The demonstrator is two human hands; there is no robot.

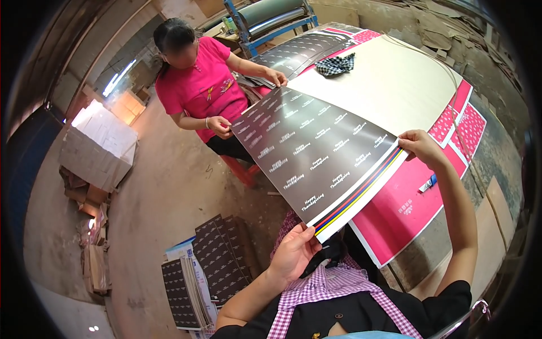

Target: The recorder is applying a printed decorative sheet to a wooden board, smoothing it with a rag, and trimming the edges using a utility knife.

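A large dark grey printed sheet point(316, 133) with rows of white lettering is stretched out in the air between me and a co-worker. Along my end runs a white margin with black, red, blue and yellow stripes. My left hand point(293, 252) pinches the near left corner, thumb on top. At the near right corner my right hand point(422, 147) is closed on the same sheet, beside the table. Opposite, the co-worker's hands point(276, 78) grip the far edge at two places. Underneath the raised sheet, part of the pink printed sheets point(395, 217) is hidden.
A cream sheet point(389, 85) covers much of the table, with a checked cloth point(335, 65) on it. A small blue-and-white tool point(428, 183) lies on the pink sheets. Stacked dark sheets point(183, 294) stand on the floor at left. Behind are a roller machine point(276, 22) and cartons point(99, 150).
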